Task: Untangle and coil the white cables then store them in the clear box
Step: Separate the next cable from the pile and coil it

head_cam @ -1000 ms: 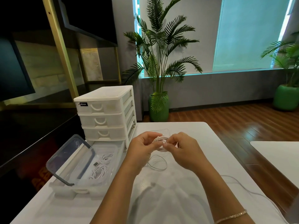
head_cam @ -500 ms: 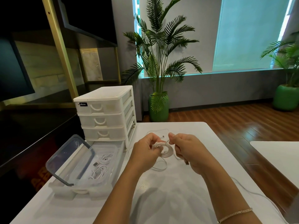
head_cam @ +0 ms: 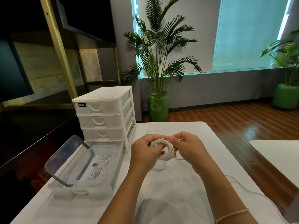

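White worktop (head_cam: 169, 199), smooth & glossy, fills the lower middle of the room view; a second white surface (head_cam: 278, 152) sits off to the right across a strip of reddish wood floor (head_cam: 242, 120). Grey wall w/ big frosted window (head_cam: 249, 33) behind, tall palm in a green pot (head_cam: 159, 109) in the corner, another green pot (head_cam: 285, 96) far right. Dark shelving w/ gold frame (head_cam: 56, 42) on the left.

Over the worktop centre, both hands hold a coiled white cable (head_cam: 163, 149) up off the surface. Left hand (head_cam: 144, 151) has its grip curled round the coil's left side; right hand (head_cam: 187, 147) pinches the coil's top w/ thumb & fingertip. Loose cable tail (head_cam: 252, 191) trails right toward the worktop edge.

Clear box (head_cam: 103, 180) sits left of the hands, lid (head_cam: 68, 160) propped open, two coiled cables (head_cam: 100, 168) already inside. White 3-drawer unit (head_cam: 103, 113) just behind it
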Demonstrator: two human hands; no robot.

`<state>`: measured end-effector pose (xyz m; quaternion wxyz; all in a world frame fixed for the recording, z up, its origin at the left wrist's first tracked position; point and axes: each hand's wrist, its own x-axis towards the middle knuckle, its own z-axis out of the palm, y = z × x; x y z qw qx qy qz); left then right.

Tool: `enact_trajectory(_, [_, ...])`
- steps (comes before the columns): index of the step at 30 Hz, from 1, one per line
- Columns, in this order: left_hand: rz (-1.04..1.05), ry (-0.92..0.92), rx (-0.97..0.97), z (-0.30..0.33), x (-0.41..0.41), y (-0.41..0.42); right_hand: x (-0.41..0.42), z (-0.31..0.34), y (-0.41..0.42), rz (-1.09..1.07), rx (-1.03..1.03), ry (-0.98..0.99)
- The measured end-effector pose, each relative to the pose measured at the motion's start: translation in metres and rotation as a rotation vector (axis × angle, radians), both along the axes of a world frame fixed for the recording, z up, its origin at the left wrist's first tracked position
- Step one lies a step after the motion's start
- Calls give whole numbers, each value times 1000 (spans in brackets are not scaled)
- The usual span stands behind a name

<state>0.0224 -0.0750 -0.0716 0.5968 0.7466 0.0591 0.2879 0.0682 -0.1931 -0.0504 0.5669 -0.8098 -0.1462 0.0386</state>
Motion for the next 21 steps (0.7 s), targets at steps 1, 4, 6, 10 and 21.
enact_trajectory(1, [58,3,16,0,0,0,0,-1,1,-35,-32,-54])
enact_trajectory(4, [182,13,138,0,1,-1,-3,0,2,-99,-108,-303])
enact_trajectory(6, [214,20,175,-2,1,-4,-9,2,4,-43,-155,-420])
enact_trajectory(10, [258,58,47,-6,5,-3,-12,2,6,-16,-409,-510])
enact_trajectory(21, [-80,242,-540,-4,11,3,-11,1,5,-89,-508,-496])
